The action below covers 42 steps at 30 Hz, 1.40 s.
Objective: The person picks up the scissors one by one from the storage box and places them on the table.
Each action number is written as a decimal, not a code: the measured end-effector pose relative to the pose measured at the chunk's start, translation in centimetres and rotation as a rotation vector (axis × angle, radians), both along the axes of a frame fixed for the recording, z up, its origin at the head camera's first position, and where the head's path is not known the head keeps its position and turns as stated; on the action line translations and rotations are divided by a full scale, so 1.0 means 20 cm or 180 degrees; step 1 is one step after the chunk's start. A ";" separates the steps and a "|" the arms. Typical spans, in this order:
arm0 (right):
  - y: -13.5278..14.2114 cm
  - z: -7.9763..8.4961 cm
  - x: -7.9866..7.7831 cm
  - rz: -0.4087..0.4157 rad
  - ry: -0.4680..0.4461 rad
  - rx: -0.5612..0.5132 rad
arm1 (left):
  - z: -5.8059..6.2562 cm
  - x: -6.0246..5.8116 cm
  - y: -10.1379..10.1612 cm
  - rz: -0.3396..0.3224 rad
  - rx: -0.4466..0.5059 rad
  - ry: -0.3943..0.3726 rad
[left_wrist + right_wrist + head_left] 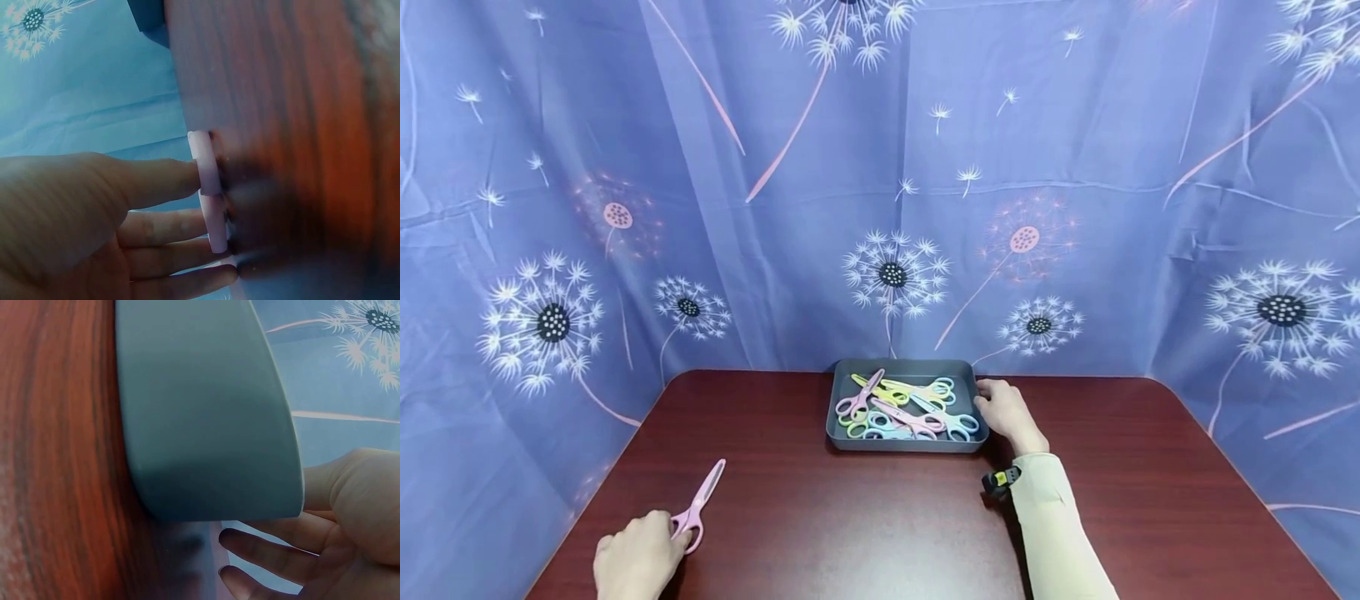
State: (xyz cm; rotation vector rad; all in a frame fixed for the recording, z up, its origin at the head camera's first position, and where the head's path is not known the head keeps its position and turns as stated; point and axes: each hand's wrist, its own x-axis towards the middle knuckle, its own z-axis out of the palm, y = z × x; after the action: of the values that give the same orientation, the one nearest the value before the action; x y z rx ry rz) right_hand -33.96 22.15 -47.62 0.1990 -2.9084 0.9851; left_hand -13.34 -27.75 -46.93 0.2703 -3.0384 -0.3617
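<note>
At the near left of the table, my left hand (638, 554) holds a pair of pink scissors (702, 500) by its handle loops, the blades pointing away. In the left wrist view the thumb (165, 178) presses one side of the pink handle (209, 169), and the other fingers reach along its far side. My right hand (1009, 412) grips the right wall of a dark grey tray (906, 446). The right wrist view shows the thumb partly hidden behind the tray wall (206, 419). Pink, yellow, green and blue scissors (910, 408) lie heaped in the tray.
The tray stands at the far edge of a dark red-brown wooden table (865, 517). Behind it hangs a blue curtain (805, 275) with dandelion prints. A black and yellow device (1000, 481) sits at the right wrist, beside a pale sleeve (1052, 517).
</note>
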 end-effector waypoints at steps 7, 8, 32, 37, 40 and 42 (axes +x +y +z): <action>0.00 0.01 0.00 0.0009 0.0033 -0.0014 | 0.00 0.00 0.00 0.0024 0.0013 -0.0036; 0.00 0.01 0.00 0.0017 0.0040 -0.0019 | 0.01 0.00 0.00 0.0031 0.0015 -0.0040; -0.01 0.02 0.00 0.0004 -0.0036 -0.0112 | 0.13 -0.03 0.07 -0.0259 0.0003 0.0334; -0.01 0.01 0.00 0.0013 -0.0091 -0.0118 | 0.15 -0.08 0.14 -0.0375 -0.0001 0.0431; 0.00 0.01 0.00 0.0004 -0.0087 -0.0113 | 0.17 -0.12 0.19 -0.0427 -0.0039 0.0485; 0.00 0.01 0.00 0.0010 -0.0054 -0.0107 | 0.18 -0.14 0.22 -0.0455 -0.0067 0.0501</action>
State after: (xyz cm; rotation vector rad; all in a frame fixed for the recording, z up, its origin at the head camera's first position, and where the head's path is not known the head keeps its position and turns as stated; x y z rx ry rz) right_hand -33.87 22.14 -47.49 0.1946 -2.9052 1.0404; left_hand -16.08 -23.37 -43.36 0.0214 -2.9112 -0.3418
